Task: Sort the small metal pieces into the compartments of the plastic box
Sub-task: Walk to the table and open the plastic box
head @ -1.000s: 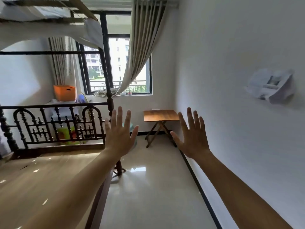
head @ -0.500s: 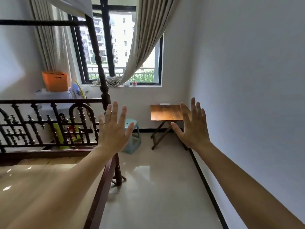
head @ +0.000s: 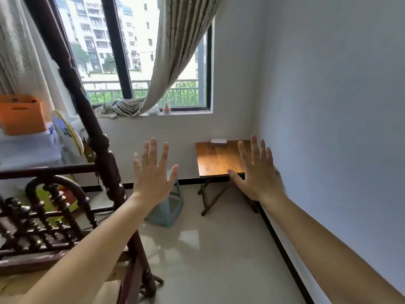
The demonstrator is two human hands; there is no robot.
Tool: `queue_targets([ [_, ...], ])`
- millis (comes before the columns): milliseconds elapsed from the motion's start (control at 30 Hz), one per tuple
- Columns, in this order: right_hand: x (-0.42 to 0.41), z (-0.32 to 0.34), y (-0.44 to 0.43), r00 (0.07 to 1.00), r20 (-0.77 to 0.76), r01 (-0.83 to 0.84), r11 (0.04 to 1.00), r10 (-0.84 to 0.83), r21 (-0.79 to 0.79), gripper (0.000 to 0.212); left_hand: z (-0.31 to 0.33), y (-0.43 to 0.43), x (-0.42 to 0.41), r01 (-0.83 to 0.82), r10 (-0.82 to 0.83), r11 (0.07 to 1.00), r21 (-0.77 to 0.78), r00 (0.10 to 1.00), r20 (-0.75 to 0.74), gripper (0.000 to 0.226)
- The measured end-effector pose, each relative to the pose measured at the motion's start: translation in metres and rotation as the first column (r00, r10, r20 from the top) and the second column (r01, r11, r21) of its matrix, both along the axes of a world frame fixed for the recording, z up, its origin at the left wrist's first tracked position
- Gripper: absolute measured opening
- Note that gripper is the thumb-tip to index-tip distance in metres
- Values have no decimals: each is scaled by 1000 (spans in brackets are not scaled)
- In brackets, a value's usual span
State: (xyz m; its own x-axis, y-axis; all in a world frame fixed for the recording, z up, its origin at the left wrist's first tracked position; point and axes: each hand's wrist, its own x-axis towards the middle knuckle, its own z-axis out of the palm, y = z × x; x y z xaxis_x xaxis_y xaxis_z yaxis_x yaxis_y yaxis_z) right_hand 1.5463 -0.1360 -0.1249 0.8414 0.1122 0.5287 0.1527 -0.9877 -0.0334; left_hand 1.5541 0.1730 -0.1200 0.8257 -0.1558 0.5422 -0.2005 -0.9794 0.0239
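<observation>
Both arms are raised and stretched out in front of the person, backs of the hands toward the viewer, fingers pointing up. The left hand (head: pixel 153 174) is spread wide, fingers apart, holding nothing. The right hand (head: pixel 256 172) is likewise spread flat and empty, fingers apart. Neither hand touches anything; the two are well apart from each other.

Beyond the right hand stands a small folding wooden bench (head: pixel 215 157) against the far wall, in the corner where that wall meets the white side wall (head: pixel 339 117). The right hand overlaps the bench's right part in the view. A small pale box-like object (head: pixel 218 141) lies at the bench's far edge, near its middle; it may be the plastic box, but it is too small to tell, and no metal pieces can be made out.

A pale blue stool (head: pixel 168 209) stands on the tiled floor (head: pixel 208 260) left of the bench, partly behind the left hand. At left is a dark carved wooden bed frame (head: pixel 72 84) with a turned post and railing. Behind it sit an orange crate (head: pixel 20 115) and a fan (head: pixel 68 132). A window (head: pixel 140 51) with a dark frame fills the far wall above, its striped curtain (head: pixel 175 51) draped down onto the sill.
</observation>
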Motion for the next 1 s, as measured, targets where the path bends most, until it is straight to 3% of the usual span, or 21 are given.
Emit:
queue_targets([
  [200, 197, -42, -27, 997, -65, 47, 998, -45, 37, 89, -34, -32, 197, -25, 27, 999, 30, 999, -39, 75],
  [333, 322, -35, -38, 994, -90, 75, 995, -69, 63, 88, -28, -46, 319, -35, 39, 999, 40, 993, -109, 73],
  [467, 436, -13, -30, 992, -90, 102, 991, -93, 91, 87, -11, -47, 421, -43, 44, 999, 19, 996, -79, 71],
  [667, 580, -25, -10, 995, -72, 72, 997, -69, 40, 86, -27, -38, 575, -40, 40, 999, 3, 993, -113, 71],
  [1000, 808, -80, -9, 937, -187, 311, 949, -296, 56, 88, -64, -54, 858, 208, -214, 977, -48, 960, -180, 72],
])
